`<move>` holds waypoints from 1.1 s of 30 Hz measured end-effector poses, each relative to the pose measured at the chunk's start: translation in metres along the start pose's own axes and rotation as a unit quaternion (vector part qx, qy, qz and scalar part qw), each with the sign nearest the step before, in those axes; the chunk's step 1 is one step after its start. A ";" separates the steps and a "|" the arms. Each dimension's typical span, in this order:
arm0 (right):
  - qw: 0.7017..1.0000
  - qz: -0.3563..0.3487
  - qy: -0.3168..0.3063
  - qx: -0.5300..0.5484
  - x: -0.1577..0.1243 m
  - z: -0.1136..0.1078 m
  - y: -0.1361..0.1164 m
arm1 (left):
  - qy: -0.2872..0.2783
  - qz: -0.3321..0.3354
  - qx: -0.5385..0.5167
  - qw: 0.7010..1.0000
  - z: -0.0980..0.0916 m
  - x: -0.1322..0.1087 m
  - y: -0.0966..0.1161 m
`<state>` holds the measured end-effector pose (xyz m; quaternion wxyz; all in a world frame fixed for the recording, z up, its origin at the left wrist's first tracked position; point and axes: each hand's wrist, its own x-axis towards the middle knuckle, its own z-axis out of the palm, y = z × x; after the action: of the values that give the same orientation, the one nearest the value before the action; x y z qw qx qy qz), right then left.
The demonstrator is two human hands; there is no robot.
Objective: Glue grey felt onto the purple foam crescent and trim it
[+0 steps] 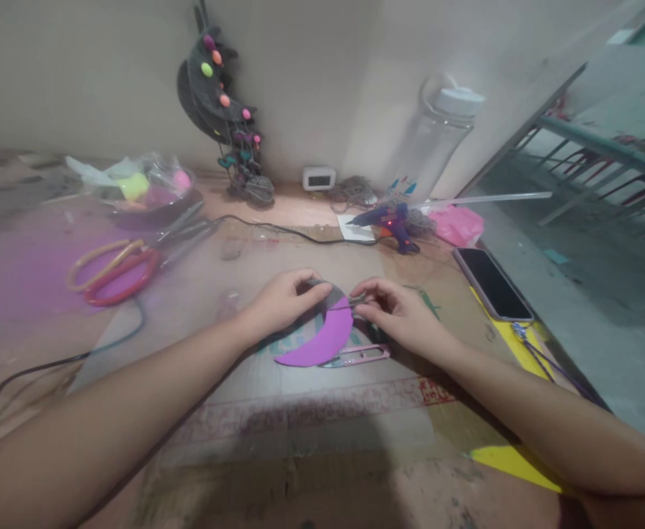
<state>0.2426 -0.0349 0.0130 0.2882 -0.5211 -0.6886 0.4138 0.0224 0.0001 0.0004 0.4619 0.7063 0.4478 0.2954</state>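
A purple crescent-shaped foam piece (pixel 322 339) lies on a sheet of cardboard (pixel 278 411) at the middle of the table. My left hand (pixel 283 301) rests with curled fingers on the grey upper tip of the crescent. My right hand (pixel 397 312) pinches a thin grey wire or stick (pixel 355 301) whose end touches the crescent's top. A pink utility knife (pixel 364 356) lies just below the crescent, beside my right wrist.
A blue glue gun (pixel 391 220) with a lit red lamp stands behind, its cord running left. A phone (pixel 491 283) lies at right, a clear bottle (pixel 438 139) and small clock (pixel 319 178) by the wall. Rings (pixel 113 272), a bag of bright pieces (pixel 146 187) and a hanging decoration (pixel 217 95) stand at left.
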 end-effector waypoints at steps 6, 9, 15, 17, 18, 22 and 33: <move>0.995 -0.014 0.033 -0.091 0.003 -0.003 0.000 | -0.018 0.003 0.002 1.000 0.000 -0.001 0.002; 0.993 -0.016 0.039 -0.111 0.004 -0.003 0.000 | -0.033 0.001 0.003 0.999 -0.001 -0.002 0.002; 0.992 -0.020 0.040 -0.115 0.004 -0.001 0.001 | -0.054 0.009 0.015 0.998 -0.001 -0.002 0.002; 0.992 -0.024 0.044 -0.119 0.004 -0.001 0.000 | -0.060 0.015 0.018 0.998 -0.001 -0.002 0.002; 0.991 -0.028 0.046 -0.121 0.004 0.000 0.001 | -0.061 0.020 0.021 0.998 -0.001 -0.002 0.002; 0.990 -0.048 0.057 -0.121 0.004 0.001 0.002 | -0.072 0.031 0.034 0.996 -0.002 -0.001 0.002; 0.988 -0.067 0.067 -0.120 0.004 0.003 0.003 | -0.099 0.034 0.045 0.993 -0.004 -0.001 0.002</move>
<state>0.2403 -0.0315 0.0089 0.2961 -0.5312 -0.7458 0.2719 0.0195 0.0002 0.0035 0.4613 0.7672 0.3882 0.2188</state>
